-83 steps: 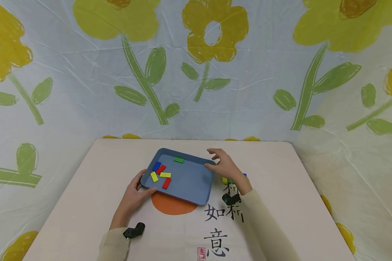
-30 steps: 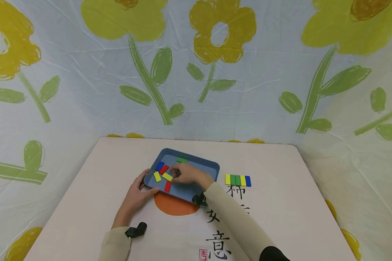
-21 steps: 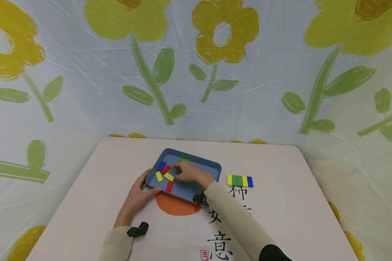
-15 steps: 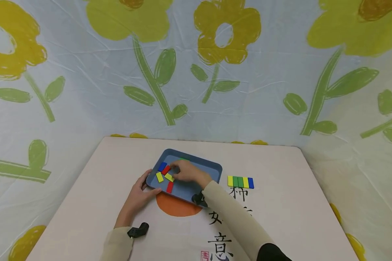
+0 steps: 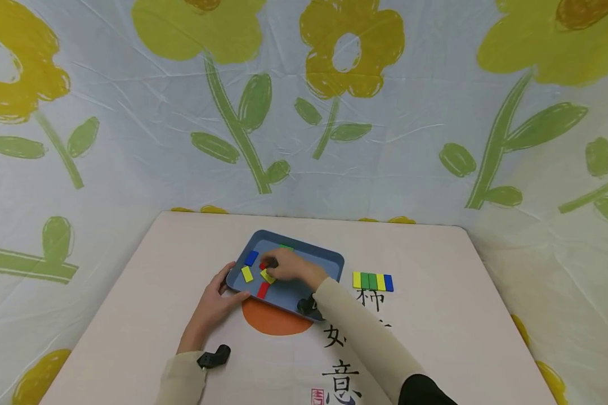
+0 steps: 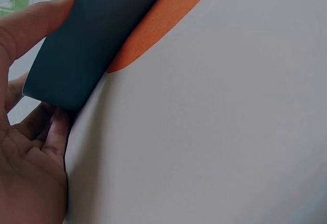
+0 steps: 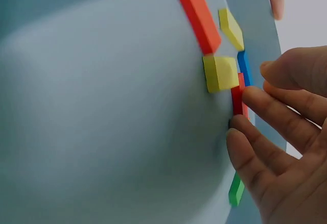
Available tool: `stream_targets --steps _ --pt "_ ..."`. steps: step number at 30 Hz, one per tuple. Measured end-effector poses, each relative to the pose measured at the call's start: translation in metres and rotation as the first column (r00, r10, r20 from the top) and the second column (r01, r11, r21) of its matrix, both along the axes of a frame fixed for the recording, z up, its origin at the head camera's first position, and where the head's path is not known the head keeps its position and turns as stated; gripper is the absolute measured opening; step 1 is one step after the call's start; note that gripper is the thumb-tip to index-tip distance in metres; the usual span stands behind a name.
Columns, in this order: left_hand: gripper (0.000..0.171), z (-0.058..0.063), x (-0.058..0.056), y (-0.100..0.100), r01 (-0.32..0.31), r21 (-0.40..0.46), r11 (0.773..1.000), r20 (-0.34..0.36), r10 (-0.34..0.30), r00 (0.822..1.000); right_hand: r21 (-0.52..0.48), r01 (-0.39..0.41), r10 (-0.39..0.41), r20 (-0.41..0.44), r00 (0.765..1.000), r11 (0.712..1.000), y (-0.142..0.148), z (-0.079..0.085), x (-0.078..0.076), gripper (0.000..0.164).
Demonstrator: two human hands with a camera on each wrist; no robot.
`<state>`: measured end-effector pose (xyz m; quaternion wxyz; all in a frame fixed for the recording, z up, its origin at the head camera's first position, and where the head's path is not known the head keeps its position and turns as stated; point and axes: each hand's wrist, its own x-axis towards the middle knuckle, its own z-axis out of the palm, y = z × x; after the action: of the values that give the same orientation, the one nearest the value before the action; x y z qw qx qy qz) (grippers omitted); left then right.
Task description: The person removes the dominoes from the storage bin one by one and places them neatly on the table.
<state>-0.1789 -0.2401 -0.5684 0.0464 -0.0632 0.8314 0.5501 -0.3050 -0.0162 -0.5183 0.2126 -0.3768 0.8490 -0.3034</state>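
A blue-grey tray (image 5: 304, 251) lies at a slant on the table, with small red, yellow, blue and green blocks in it. My left hand (image 5: 214, 301) grips its left corner, thumb over the near rim; the left wrist view shows fingers under the wall. Over the tray, my right hand (image 5: 290, 265) has its fingertips at a red block (image 7: 238, 97), partly covered by them. Its thumb stands apart from the fingers. Beside them are a yellow block (image 7: 219, 73), a second red block (image 7: 198, 17) and a blue block (image 5: 251, 258). The green block (image 5: 286, 247) is partly hidden.
Right of the tray, a row of yellow, green and blue blocks (image 5: 372, 281) lies side by side on the table (image 5: 436, 315). The table covering bears an orange disc (image 5: 273, 320) and black brush characters. A flower-patterned cloth (image 5: 385, 157) hangs behind.
The right hand came from beyond the tray's right side to the blocks inside it. Just now the red block at its fingertips and the yellow one have shifted slightly right. The left hand keeps its grip.
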Motion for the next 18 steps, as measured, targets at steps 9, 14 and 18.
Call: stream_targets --steps 9,14,18 --pt "0.097 0.001 0.002 -0.003 -0.008 -0.015 1.000 0.006 0.009 1.000 0.051 0.059 -0.054 -0.094 0.994 0.997 0.019 0.002 -0.003 0.030" --pt "0.096 0.002 0.002 -0.002 -0.004 0.000 1.000 -0.002 0.004 1.000 0.028 0.063 -0.061 -0.056 0.997 0.998 0.018 0.001 -0.004 0.034" --pt "0.095 0.002 0.002 0.001 0.001 0.012 1.000 0.000 -0.001 1.000 0.029 0.063 -0.061 -0.045 0.997 0.998 0.015 -0.002 -0.005 0.038"
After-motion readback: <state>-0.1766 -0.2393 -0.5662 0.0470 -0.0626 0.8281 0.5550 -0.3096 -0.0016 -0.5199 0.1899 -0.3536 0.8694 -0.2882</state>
